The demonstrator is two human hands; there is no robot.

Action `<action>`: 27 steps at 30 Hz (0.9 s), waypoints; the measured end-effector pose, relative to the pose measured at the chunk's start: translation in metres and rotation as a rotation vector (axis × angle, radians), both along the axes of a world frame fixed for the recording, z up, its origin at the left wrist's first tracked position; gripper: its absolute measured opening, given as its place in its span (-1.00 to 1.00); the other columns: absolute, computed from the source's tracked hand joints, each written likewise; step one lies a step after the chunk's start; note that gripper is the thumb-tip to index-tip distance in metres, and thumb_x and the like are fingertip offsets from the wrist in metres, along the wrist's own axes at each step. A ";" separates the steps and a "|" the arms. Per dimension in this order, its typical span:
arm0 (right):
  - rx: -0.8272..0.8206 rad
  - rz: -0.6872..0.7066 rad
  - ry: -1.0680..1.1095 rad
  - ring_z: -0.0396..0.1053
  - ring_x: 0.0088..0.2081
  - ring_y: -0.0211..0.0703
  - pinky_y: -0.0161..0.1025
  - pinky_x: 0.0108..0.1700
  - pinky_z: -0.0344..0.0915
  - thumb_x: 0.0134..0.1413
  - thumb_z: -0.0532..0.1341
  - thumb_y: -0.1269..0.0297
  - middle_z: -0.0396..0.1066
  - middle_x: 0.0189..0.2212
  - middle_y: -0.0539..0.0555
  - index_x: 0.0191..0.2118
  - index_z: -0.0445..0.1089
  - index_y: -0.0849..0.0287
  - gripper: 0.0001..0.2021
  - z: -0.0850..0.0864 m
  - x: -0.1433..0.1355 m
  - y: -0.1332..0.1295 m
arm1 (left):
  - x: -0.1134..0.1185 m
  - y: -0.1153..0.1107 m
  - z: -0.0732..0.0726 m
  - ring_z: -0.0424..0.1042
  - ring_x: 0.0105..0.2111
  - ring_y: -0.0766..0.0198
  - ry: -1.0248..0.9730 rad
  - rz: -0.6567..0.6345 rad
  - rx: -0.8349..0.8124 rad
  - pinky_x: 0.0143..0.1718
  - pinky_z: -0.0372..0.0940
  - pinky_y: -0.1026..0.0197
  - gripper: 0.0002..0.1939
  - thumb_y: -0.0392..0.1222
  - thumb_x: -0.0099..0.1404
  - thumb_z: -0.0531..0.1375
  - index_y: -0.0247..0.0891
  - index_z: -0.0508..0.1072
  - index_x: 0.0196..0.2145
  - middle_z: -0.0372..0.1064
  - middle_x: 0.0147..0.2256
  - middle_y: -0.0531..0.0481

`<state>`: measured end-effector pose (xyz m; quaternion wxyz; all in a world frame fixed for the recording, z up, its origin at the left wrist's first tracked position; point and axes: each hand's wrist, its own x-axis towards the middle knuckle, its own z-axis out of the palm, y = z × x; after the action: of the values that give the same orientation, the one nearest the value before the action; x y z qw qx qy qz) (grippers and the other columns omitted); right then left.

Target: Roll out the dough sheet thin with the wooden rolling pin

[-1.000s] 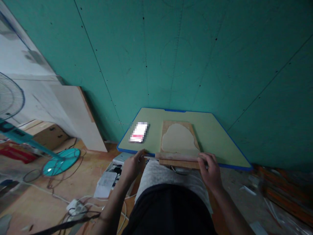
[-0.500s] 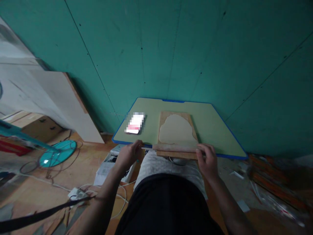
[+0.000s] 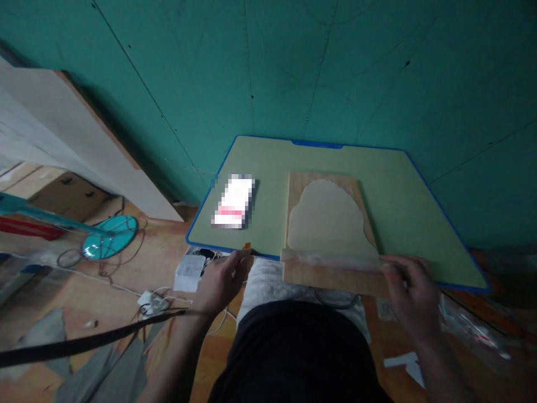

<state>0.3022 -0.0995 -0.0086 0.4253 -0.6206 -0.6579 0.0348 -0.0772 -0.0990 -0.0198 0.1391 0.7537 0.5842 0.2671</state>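
Observation:
A thin, pale sheet of dough (image 3: pixel 327 218) lies on a wooden board (image 3: pixel 331 277), its outline uneven. Across the sheet's near edge rests a pale rolling pin (image 3: pixel 331 260). My right hand (image 3: pixel 413 288) has its fingers closed on the pin's right end. My left hand (image 3: pixel 224 280) is curled at the table's front edge, apart from the pin's left end. A small orange piece (image 3: pixel 247 246) shows just beyond its fingertips. Whatever these fingers pinch, if anything, is hidden.
The board stands on a pale green table (image 3: pixel 419 212) with a blue rim. A phone with a bright, blurred screen (image 3: pixel 234 201) lies at left. A green wall (image 3: pixel 277 73) rises behind. Cables, a power strip (image 3: pixel 153 302) and a turquoise round base (image 3: pixel 111 238) are on the floor.
The view has come closer, so table and board look larger. The rolling pin keeps about the same place on the board. The orange piece now shows by my left fingertips.

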 end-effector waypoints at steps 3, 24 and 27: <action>-0.101 -0.060 0.000 0.42 -0.26 0.03 -0.06 -0.26 0.37 0.25 0.14 -0.03 0.44 -0.31 0.11 -0.26 0.44 0.03 -0.72 0.007 0.007 0.002 | -0.002 0.000 0.003 0.50 -0.54 0.29 -0.057 -0.041 0.008 -0.52 0.28 0.34 -0.75 -0.21 0.44 0.02 -0.22 0.50 -0.13 0.54 -0.45 -0.02; -0.312 -0.158 0.102 0.49 -0.43 -0.05 -0.21 -0.41 0.37 0.11 0.15 0.00 0.54 -0.45 0.07 -0.32 0.47 0.06 -0.73 0.024 -0.012 0.035 | 0.064 0.027 0.055 0.52 -0.52 0.23 -0.047 -0.207 -0.162 -0.51 0.27 0.27 -0.80 -0.15 0.45 0.05 -0.15 0.47 -0.14 0.54 -0.44 0.07; -0.409 -0.097 0.107 0.39 -0.57 -0.11 -0.23 -0.50 0.29 0.16 0.11 -0.01 0.41 -0.61 -0.01 -0.27 0.47 0.10 -0.68 0.031 -0.012 0.039 | 0.066 0.036 0.047 0.48 -0.56 0.26 0.002 -0.145 -0.202 -0.53 0.17 0.27 -0.72 -0.13 0.48 0.00 -0.17 0.45 -0.31 0.50 -0.49 0.05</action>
<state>0.2904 -0.0603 0.0226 0.3259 -0.7221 -0.5830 0.1800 -0.0114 -0.0628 0.0275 0.2328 0.7764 0.5522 0.1954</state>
